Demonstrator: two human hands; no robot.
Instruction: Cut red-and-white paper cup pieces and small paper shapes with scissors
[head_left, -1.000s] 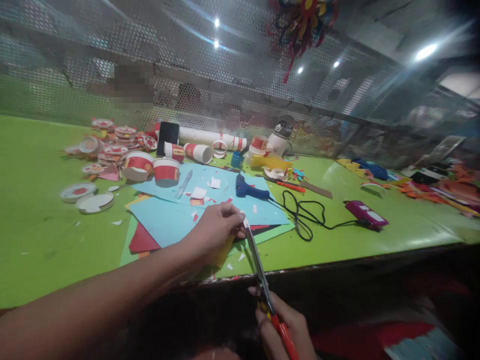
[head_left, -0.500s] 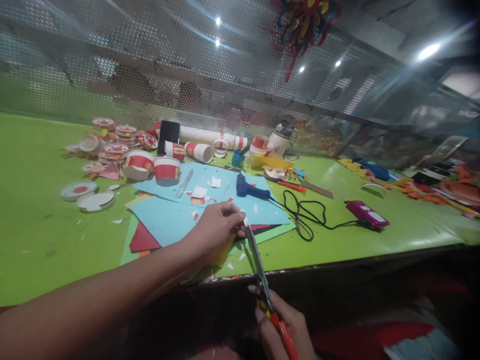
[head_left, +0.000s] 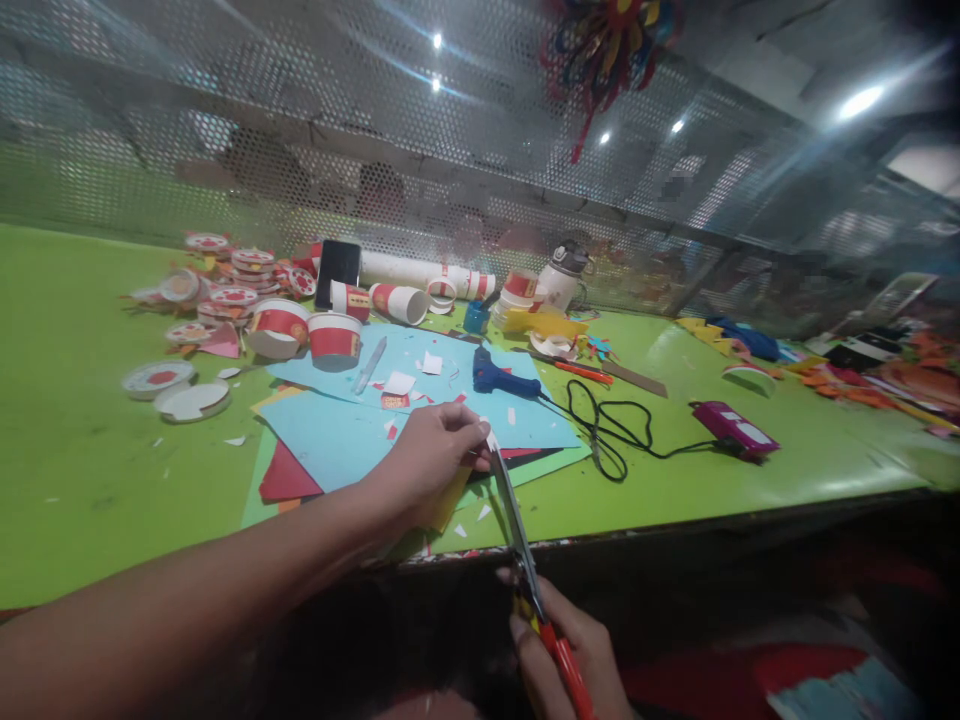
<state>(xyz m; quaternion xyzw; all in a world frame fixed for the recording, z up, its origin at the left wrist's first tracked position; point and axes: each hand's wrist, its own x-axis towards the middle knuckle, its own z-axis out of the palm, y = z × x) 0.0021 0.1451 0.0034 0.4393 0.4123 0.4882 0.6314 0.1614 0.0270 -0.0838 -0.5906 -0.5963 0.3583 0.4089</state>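
Observation:
My left hand [head_left: 431,460] reaches over the front of the green table [head_left: 75,470] and pinches a small white paper piece [head_left: 491,441] at its fingertips. My right hand [head_left: 570,655], low and close to me, grips the red handles of long scissors [head_left: 517,530]. The blades point up to that paper piece and look nearly closed. Under my left hand lie light blue paper sheets [head_left: 330,440] over red, yellow and green sheets, with small paper scraps scattered on them.
A blue glue gun [head_left: 495,378] with a black cord [head_left: 607,435] lies on the blue paper. Red-and-white paper cups [head_left: 334,342] and round lids [head_left: 191,400] crowd the back left. A phone [head_left: 337,272], a bottle [head_left: 559,275], a pink device [head_left: 731,428] and perforated metal wall are behind.

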